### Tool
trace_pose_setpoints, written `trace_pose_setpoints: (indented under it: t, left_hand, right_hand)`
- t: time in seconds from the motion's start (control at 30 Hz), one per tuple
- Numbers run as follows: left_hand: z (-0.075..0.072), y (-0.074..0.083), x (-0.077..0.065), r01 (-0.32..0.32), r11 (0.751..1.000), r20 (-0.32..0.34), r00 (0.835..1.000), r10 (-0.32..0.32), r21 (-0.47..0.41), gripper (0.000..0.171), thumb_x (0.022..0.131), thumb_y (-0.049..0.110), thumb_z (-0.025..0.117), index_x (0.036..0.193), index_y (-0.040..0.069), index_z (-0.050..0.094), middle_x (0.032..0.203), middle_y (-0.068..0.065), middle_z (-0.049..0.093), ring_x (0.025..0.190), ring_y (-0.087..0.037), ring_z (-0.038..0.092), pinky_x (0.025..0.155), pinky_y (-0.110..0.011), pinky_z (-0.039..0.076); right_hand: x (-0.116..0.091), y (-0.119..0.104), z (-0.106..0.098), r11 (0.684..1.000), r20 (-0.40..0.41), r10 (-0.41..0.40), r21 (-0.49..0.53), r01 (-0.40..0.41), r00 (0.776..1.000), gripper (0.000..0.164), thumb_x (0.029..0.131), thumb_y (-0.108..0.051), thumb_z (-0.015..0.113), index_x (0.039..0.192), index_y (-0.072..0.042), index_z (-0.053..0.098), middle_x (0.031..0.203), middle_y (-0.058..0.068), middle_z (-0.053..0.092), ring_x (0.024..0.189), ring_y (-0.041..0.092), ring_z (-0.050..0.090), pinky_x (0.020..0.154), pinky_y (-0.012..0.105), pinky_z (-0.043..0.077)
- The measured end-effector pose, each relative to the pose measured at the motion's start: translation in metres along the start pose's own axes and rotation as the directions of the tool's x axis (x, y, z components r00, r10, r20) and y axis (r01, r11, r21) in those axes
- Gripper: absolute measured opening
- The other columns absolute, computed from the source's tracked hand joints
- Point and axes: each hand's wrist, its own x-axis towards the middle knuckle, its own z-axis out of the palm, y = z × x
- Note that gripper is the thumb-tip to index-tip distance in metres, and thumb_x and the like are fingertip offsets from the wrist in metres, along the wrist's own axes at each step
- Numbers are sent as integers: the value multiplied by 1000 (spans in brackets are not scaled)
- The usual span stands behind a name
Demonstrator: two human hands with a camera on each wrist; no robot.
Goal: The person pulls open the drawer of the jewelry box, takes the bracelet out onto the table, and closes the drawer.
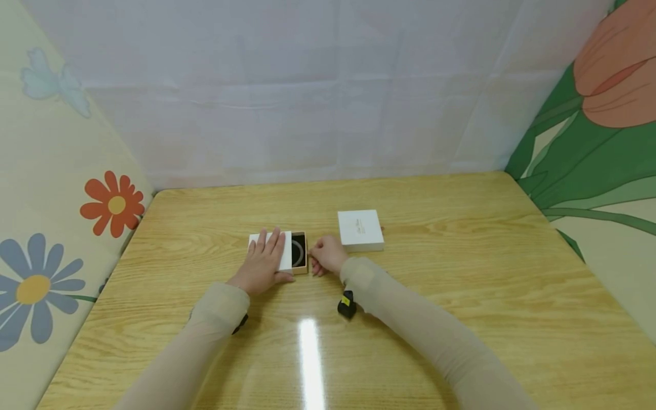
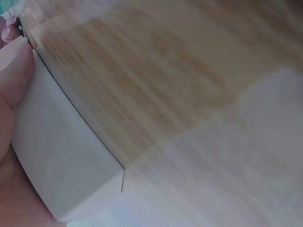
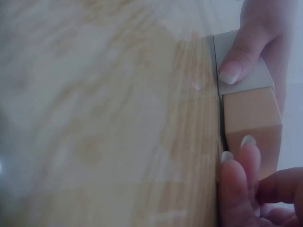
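Observation:
A white slide-out box sleeve lies on the table under my left hand. The fingers spread over its top and the thumb presses its near side, steadying it. From its right end sticks out a tan inner tray, lined in black, with a grey ring-shaped band inside. My right hand is at the tray's outer end, its thumb and forefinger pinched together there. The other fingers curl below, beside the tray's end wall. The pinch point itself is hidden behind the fingers.
A second white box with small gold lettering stands behind my right hand, a small reddish tab at its right side. All this rests on a wood-grain table. A pale cloth hangs behind the far edge.

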Motion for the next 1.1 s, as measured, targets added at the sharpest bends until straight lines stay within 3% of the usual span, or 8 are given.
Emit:
trace_pose_setpoints:
  t: [0.23, 1.1]
  left_hand:
    - [0, 0, -1, 0, 1000, 2, 1000, 0, -9, 92, 92, 36, 65, 149, -13, 12, 156, -31, 5, 142, -51, -2, 110, -66, 7]
    - [1, -2, 0, 4, 1000, 8, 1000, -4, -1, 92, 93, 37, 64, 150, -13, 11, 157, -30, 5, 142, -50, -3, 110, -65, 7]
  right_hand:
    - [-5, -1, 0, 1000, -17, -14, -23, 14, 1000, 26, 98, -2, 51, 74, 3, 57, 59, 5, 53, 43, 9, 53, 41, 20, 46]
    - [-10, -2, -4, 1000, -41, -16, -10, 16, 999, 24, 98, -1, 52, 75, 5, 58, 58, 6, 54, 42, 10, 54, 41, 21, 48]
